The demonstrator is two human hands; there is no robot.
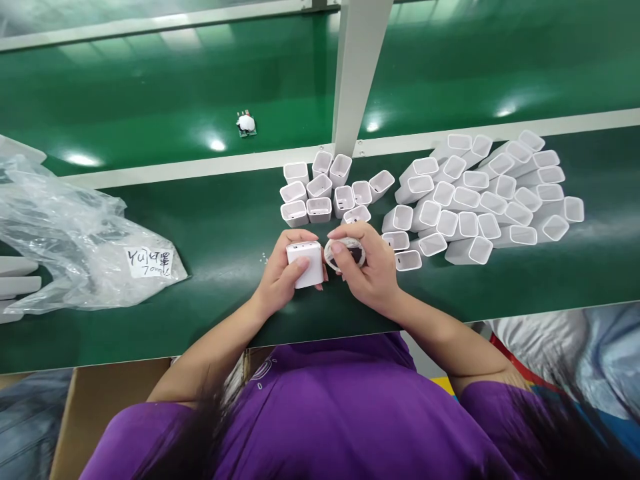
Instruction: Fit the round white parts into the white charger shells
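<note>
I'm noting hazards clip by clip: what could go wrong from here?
The right hand is close to the open white casings, so a careless move might knock some over. The white block in the left hand and the white ring in the right are both held above the table; either could drop if a grip loosens.
</note>
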